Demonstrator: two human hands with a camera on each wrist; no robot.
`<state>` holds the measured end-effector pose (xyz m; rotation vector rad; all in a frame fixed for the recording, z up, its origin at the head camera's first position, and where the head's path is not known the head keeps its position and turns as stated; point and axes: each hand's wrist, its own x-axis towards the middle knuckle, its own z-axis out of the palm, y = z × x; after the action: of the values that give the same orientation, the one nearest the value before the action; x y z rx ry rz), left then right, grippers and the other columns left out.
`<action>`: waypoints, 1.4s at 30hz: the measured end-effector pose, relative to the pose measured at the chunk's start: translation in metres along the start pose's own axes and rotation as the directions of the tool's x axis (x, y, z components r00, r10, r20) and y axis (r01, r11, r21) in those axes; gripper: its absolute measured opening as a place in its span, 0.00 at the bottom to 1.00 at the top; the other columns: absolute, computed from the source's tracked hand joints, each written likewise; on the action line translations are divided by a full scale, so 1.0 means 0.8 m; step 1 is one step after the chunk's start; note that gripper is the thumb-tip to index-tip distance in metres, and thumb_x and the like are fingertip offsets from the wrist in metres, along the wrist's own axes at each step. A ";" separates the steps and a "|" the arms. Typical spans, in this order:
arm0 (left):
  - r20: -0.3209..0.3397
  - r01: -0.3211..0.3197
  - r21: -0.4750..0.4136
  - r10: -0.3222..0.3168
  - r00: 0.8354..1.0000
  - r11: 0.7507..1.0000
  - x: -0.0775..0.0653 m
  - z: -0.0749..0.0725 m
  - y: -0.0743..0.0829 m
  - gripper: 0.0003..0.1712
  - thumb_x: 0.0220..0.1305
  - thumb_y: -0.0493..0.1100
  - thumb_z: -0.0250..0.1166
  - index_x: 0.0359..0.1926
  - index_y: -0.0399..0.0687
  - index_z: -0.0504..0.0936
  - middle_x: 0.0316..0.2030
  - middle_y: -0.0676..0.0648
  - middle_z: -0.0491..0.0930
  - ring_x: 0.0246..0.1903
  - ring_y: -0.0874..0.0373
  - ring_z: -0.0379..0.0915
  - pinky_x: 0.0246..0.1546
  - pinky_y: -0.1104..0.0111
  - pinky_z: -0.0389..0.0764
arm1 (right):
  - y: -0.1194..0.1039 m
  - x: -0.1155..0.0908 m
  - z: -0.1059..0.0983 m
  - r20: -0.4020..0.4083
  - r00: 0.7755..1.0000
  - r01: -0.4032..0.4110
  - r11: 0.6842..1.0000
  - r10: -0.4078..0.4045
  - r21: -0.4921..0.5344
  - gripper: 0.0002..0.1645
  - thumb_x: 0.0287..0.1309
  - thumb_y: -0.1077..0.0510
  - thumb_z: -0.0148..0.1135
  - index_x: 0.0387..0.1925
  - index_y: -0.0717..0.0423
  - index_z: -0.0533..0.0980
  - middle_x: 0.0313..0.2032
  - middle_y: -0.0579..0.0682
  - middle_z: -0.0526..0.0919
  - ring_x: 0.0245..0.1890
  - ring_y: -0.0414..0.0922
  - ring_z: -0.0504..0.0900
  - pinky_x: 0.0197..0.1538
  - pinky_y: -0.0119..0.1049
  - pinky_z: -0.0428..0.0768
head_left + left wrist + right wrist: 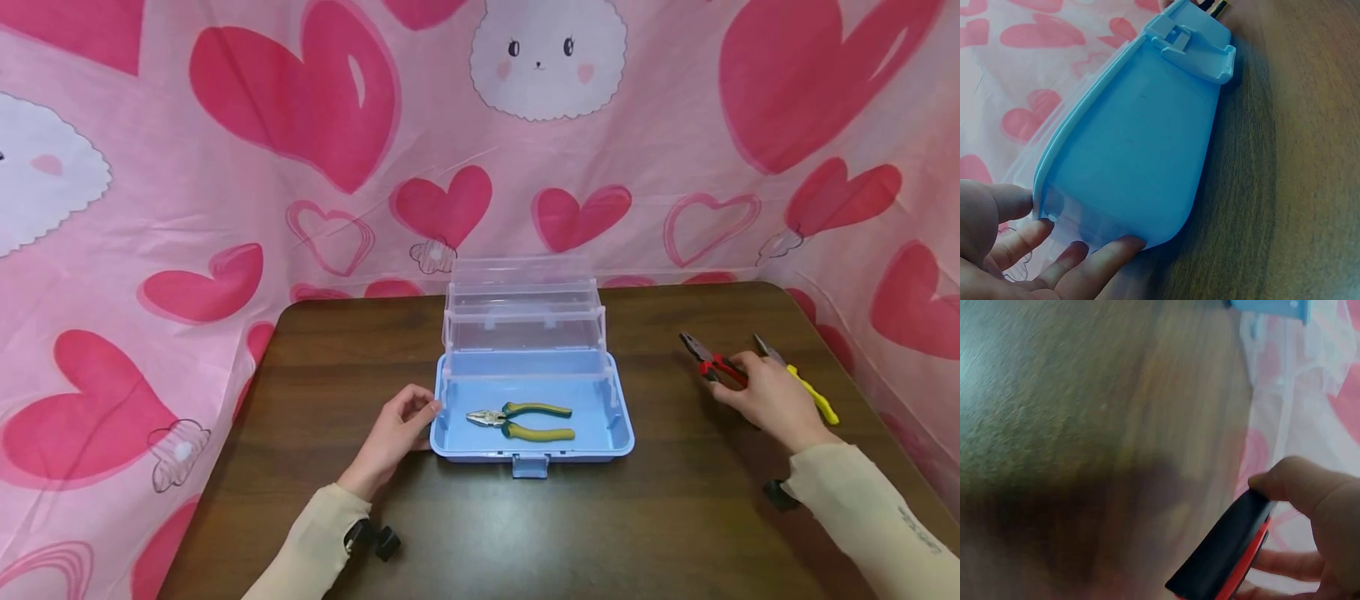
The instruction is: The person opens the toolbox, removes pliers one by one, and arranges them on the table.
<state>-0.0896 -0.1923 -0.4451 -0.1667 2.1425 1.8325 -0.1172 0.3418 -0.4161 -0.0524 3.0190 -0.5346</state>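
Observation:
A blue plastic toolbox [480, 456] stands on the table with its clear tiered lid [525, 292] raised. My left hand [396, 433] grips the box's left end, thumb at the rim and fingertips against the side wall [1129, 144]. Inside the box lies a pair of pliers with yellow-green handles [542, 433], jaws pointing left. Over at the right, my right hand [783, 400] holds pliers with red and black handles [1222, 550], their dark jaws pointing away to the left. The right wrist view shows the thumb on a black part of the handle.
Needle-nose pliers with yellow handles [817, 396] lie just beyond the right hand, partly hidden by it. The box's front latch [530, 467] hangs down. A pink cloth with hearts [442, 204] hangs behind the brown wooden table [337, 350] and at its sides.

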 end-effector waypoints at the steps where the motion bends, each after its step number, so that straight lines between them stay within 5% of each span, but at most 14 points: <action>1: -0.002 -0.001 -0.001 0.001 1.000 1.000 0.000 0.000 0.000 0.14 0.75 0.43 0.65 0.54 0.40 0.77 0.46 0.39 0.78 0.41 0.49 0.81 0.39 0.56 0.90 | 0.003 0.001 0.000 0.008 1.000 -0.021 1.000 0.021 0.002 0.39 0.62 0.48 0.71 0.56 0.79 0.70 0.38 0.72 0.78 0.32 0.57 0.75 0.28 0.45 0.75; 9: 0.001 -0.004 0.001 0.004 1.000 1.000 0.001 0.001 0.000 0.13 0.75 0.42 0.65 0.53 0.40 0.77 0.46 0.39 0.77 0.41 0.50 0.81 0.39 0.56 0.90 | 0.024 0.007 0.007 0.005 0.992 -0.128 0.992 0.128 -0.011 0.37 0.64 0.45 0.66 0.51 0.79 0.70 0.39 0.76 0.80 0.32 0.63 0.79 0.31 0.59 0.79; 17: 0.002 -0.013 -0.003 0.013 1.000 1.000 0.001 0.001 0.000 0.13 0.75 0.42 0.65 0.53 0.40 0.77 0.46 0.38 0.77 0.40 0.50 0.81 0.39 0.56 0.90 | 0.033 0.017 0.010 0.052 0.988 -0.147 0.988 0.149 -0.042 0.30 0.63 0.45 0.65 0.39 0.72 0.72 0.29 0.67 0.78 0.26 0.58 0.75 0.25 0.51 0.75; 42: 0.000 0.000 -0.012 0.000 1.000 1.000 0.000 0.000 -0.001 0.13 0.75 0.42 0.65 0.53 0.40 0.77 0.47 0.39 0.77 0.41 0.49 0.81 0.39 0.57 0.90 | 0.034 0.027 0.017 0.008 0.977 -0.213 0.975 0.214 -0.058 0.34 0.66 0.40 0.64 0.34 0.70 0.69 0.25 0.66 0.74 0.26 0.64 0.75 0.25 0.53 0.73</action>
<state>-0.0892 -0.1927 -0.4457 -0.1691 2.1323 1.8458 -0.1379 0.3613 -0.4396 0.2610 2.9751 -0.4264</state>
